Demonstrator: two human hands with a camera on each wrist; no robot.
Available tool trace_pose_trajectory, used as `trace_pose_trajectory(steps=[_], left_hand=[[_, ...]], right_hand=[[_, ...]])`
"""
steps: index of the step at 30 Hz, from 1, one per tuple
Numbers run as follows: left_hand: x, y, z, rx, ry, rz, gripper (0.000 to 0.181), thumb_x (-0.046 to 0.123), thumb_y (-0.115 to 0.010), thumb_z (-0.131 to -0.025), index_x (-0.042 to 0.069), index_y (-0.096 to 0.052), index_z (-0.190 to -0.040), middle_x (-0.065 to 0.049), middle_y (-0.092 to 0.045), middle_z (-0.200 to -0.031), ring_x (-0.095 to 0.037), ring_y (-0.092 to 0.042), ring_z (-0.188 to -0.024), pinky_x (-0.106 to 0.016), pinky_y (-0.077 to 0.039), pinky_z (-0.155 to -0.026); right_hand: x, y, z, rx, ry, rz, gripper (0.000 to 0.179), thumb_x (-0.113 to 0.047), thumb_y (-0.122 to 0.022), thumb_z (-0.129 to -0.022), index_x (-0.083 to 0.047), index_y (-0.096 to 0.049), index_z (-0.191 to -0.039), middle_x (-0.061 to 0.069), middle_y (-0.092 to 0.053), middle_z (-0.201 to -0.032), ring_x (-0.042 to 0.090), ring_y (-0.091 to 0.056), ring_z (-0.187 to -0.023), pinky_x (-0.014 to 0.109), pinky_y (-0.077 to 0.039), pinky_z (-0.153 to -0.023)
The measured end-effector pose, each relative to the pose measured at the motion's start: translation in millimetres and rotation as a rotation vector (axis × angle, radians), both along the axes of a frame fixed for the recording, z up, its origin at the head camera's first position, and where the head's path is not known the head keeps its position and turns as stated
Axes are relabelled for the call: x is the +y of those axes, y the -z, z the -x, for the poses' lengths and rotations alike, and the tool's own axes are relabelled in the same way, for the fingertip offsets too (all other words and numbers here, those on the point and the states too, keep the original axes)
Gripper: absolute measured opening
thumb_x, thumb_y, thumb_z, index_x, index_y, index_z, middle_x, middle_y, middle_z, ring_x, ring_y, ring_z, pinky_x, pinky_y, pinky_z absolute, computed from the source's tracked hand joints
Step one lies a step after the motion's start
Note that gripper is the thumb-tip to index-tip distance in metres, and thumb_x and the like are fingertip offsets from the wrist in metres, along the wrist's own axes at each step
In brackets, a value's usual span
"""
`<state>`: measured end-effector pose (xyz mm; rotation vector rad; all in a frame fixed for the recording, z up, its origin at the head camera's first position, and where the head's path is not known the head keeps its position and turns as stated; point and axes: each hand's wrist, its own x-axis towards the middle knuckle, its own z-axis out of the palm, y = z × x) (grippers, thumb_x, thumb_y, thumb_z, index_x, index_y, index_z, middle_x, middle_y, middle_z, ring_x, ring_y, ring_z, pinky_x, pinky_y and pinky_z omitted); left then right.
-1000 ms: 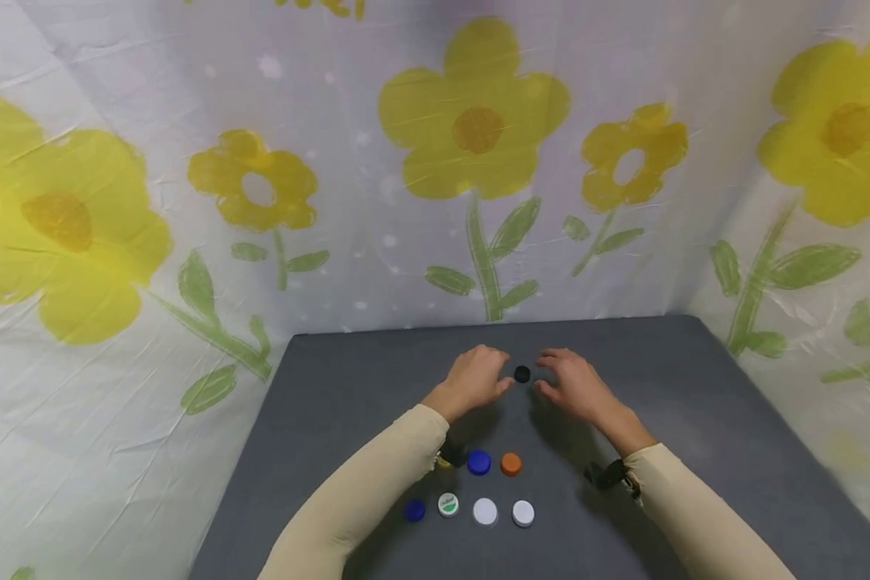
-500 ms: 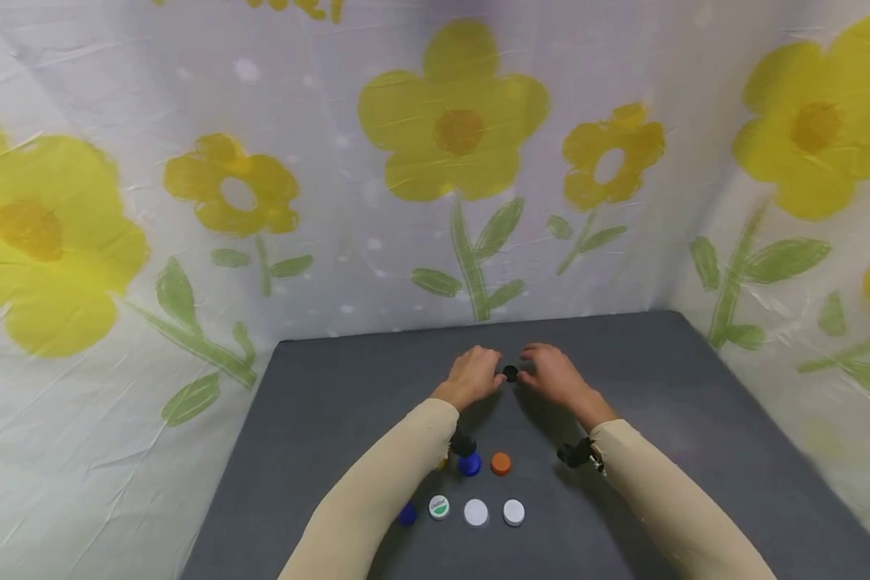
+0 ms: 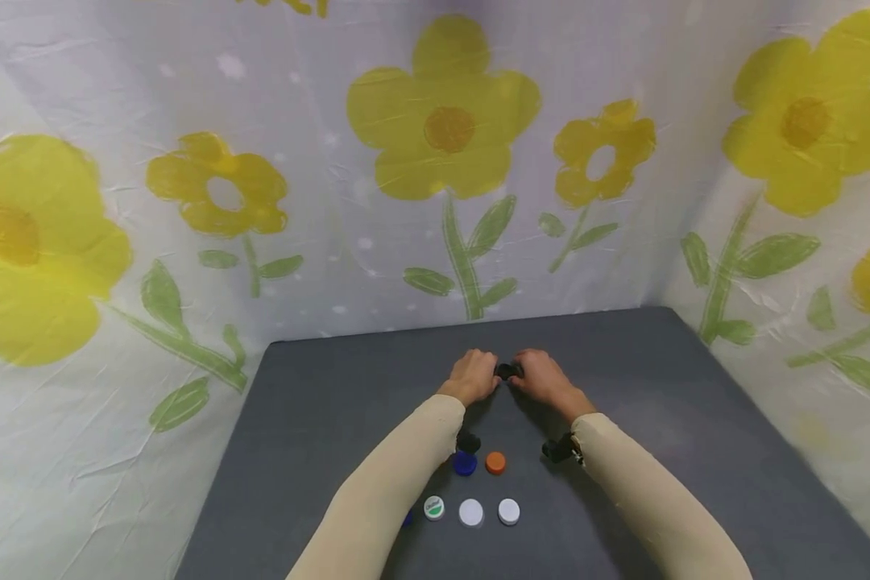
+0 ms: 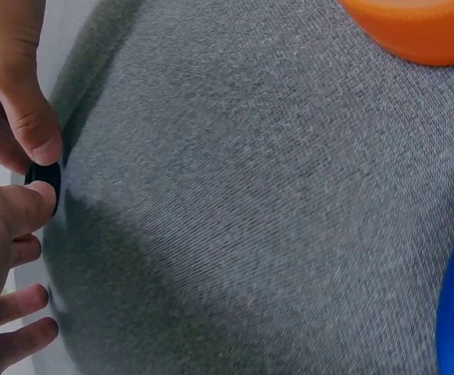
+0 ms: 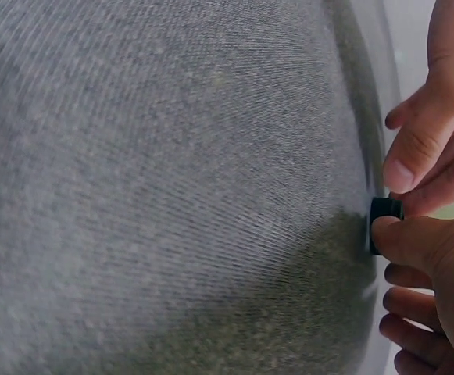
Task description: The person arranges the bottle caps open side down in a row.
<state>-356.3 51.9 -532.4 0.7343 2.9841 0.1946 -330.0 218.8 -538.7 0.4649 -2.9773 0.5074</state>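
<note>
Toward the back of the dark grey table, a small black bottle cap is between both hands. My left hand pinches its left side and my right hand its right side. Up close in the left wrist view, a thumb of each hand lies against the black rim. From the right wrist camera, the cap stands on edge under the right thumb, with the left thumb and a finger right beside it. The fingers cover much of the cap.
Nearer the front lie a blue cap, an orange cap, a green-and-white cap and two white caps. Another blue cap is mostly behind the left sleeve. A flower-painted sheet hangs behind the table.
Both hands have come together on the black cap; a second ago they were apart on either side of it. The left sleeve now covers the yellow cap and most of one blue cap.
</note>
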Motion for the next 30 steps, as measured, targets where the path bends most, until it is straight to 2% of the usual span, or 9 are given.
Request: trace_pose_trajectory(steps=[5,11,15,18,21,25,30], left_hand=[[-2.2,2.2,0.7,0.024,-0.01,-0.017,0.017,0.033,-0.07,-0.095,0.017,-0.074,-0.097,-0.003,-0.072,-0.096,-0.021,-0.068,-0.091,-0.04,-0.056,-0.074],[-4.0,3.7,3.0,0.063,-0.013,-0.088,0.019,0.032,-0.072,-0.094,0.02,-0.07,-0.078,0.002,-0.069,-0.081,-0.017,-0.067,-0.081,-0.038,-0.054,-0.069],[-5.3,4.2,2.5,0.078,-0.006,-0.115,0.023,0.032,-0.072,-0.093,0.021,-0.067,-0.074,0.003,-0.068,-0.078,-0.017,-0.067,-0.08,-0.038,-0.054,-0.069],[-6.2,2.8,0.6,0.093,0.005,-0.12,0.019,0.034,-0.072,-0.093,0.022,-0.071,-0.08,0.004,-0.071,-0.082,-0.017,-0.068,-0.082,-0.038,-0.054,-0.07],[-7.4,0.0,-2.8,0.101,0.021,-0.128,0.013,0.035,-0.072,-0.093,0.023,-0.077,-0.093,0.004,-0.074,-0.09,-0.016,-0.07,-0.085,-0.037,-0.055,-0.071],[-9.2,-5.0,-8.1,0.111,0.038,-0.135,0.019,0.035,-0.072,-0.093,0.025,-0.079,-0.107,0.004,-0.076,-0.1,-0.017,-0.071,-0.09,-0.037,-0.057,-0.074],[-11.9,-13.4,-14.8,0.133,0.07,-0.129,0.023,0.036,-0.072,-0.093,0.024,-0.078,-0.111,0.004,-0.076,-0.104,-0.018,-0.072,-0.093,-0.037,-0.058,-0.075]], right_hand=[[-4,3.4,2.4,-0.007,0.0,0.014,0.016,-0.017,-0.075,-0.09,-0.007,-0.075,-0.102,0.013,-0.071,-0.108,0.031,-0.067,-0.098,0.047,-0.054,-0.08],[-6,1.2,2.3,0.0,0.0,0.021,0.015,-0.017,-0.074,-0.09,-0.007,-0.075,-0.101,0.014,-0.071,-0.111,0.033,-0.067,-0.102,0.049,-0.054,-0.084],[-5,-1.7,-0.4,0.011,-0.018,0.016,0.02,-0.019,-0.074,-0.091,-0.006,-0.076,-0.106,0.015,-0.07,-0.118,0.035,-0.066,-0.11,0.05,-0.053,-0.09],[-4,-4.8,-3.9,0.025,-0.027,0.021,0.025,-0.019,-0.075,-0.091,-0.004,-0.075,-0.111,0.017,-0.068,-0.123,0.037,-0.064,-0.114,0.051,-0.052,-0.094],[-3,-8.4,-8.6,0.047,-0.036,0.026,0.027,-0.019,-0.076,-0.09,-0.003,-0.075,-0.112,0.02,-0.067,-0.126,0.039,-0.064,-0.115,0.052,-0.052,-0.094],[-1,-14.0,-16.2,0.076,-0.054,0.039,0.027,-0.018,-0.076,-0.089,-0.002,-0.075,-0.111,0.022,-0.066,-0.128,0.04,-0.065,-0.114,0.053,-0.052,-0.093],[0,-20.2,-26.1,0.073,-0.057,0.068,0.028,-0.02,-0.075,-0.09,-0.001,-0.075,-0.111,0.021,-0.065,-0.131,0.039,-0.064,-0.115,0.053,-0.052,-0.094]])
